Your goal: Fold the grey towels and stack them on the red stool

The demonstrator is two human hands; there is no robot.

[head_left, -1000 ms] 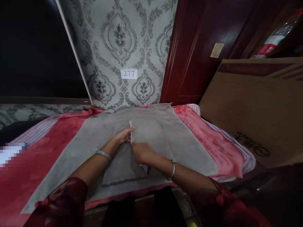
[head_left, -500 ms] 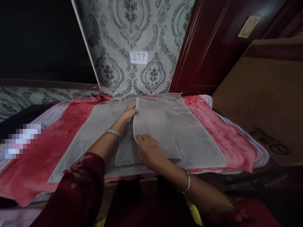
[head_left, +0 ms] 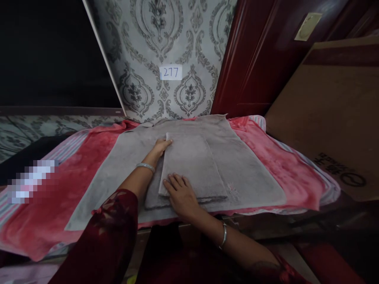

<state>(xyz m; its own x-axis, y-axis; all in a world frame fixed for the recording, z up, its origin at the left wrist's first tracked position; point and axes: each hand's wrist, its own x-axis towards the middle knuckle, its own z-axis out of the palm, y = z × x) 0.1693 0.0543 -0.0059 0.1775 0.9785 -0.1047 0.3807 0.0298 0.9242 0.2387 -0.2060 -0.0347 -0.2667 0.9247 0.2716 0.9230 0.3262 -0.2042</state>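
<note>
A small grey towel [head_left: 192, 165], folded into a narrow rectangle, lies on a larger grey towel [head_left: 254, 177] spread over a red blanket [head_left: 44, 213]. My left hand [head_left: 160, 148] holds the folded towel's far left corner, fingers closed on the edge. My right hand [head_left: 180, 193] rests flat on its near left corner, fingers spread. Both wrists wear silver bangles, and the sleeves are dark red.
A patterned grey wall with a label reading 277 [head_left: 171, 72] stands behind the bed. A dark red door [head_left: 266, 59] is at the back right. A large cardboard box [head_left: 331, 118] leans at the right, beside the blanket's edge.
The towel's left half has been folded over to the right and laid flat. My right hand went from gripping the edge to pressing flat on the near corner.
</note>
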